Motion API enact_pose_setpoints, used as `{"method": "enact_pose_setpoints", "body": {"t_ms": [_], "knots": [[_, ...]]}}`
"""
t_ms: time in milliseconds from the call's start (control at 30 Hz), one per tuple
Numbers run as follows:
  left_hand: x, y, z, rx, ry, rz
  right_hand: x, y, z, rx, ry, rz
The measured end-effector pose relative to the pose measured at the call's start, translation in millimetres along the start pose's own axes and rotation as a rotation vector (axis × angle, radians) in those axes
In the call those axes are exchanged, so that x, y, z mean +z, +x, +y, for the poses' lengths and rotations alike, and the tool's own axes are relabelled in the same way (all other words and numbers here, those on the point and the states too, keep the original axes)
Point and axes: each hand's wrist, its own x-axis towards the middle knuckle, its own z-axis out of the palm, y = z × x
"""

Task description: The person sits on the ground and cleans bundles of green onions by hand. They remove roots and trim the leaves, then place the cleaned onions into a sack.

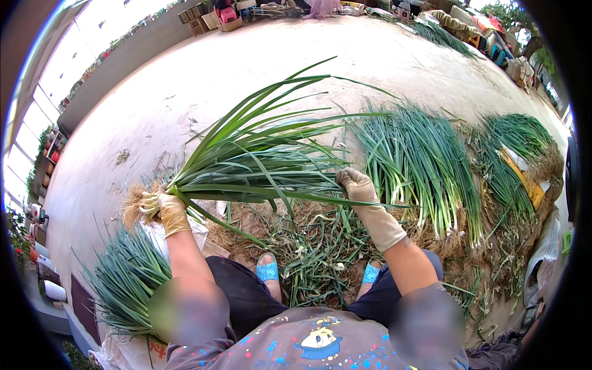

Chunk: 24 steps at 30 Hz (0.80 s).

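Observation:
My left hand (173, 212), in a tan glove, is closed around the pale stem end of a bunch of green garlic (259, 162). Its bulbs and brown roots stick out to the left of that fist. The long flat leaves fan out to the right, above my knees. My right hand (363, 187), gloved too, grips some leaves near their far end. Below the bunch, trimmed leaves and peelings (319, 259) cover the ground between my blue slippers (267, 272). A pile of green garlic (134, 273) lies by my left leg on white sacking.
To the right lies a large row of green garlic (416, 162), and beyond it another heap (518, 138) with a yellow packet (527, 182). Concrete floor (277, 51) stretches ahead. Stools and baskets (229, 21) stand at the far wall. A white bucket (54, 291) is at far left.

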Motion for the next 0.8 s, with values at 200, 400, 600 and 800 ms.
{"method": "enact_pose_setpoints", "body": {"t_ms": [200,400,600,800], "knots": [[5,-1,-9,-0.072,-0.026,-0.005,-20,15,-54,-0.075,0.195,0.486],[6,-19,6,-0.001,0.016,-0.118,-104,38,-34,-0.380,-0.404,0.300],[17,-47,4,-0.033,0.027,-0.096,-50,30,-8,-0.399,-1.026,0.011],[31,-76,2,-0.130,-0.046,-0.011,-73,38,-27,-0.171,-0.163,0.277]]}}
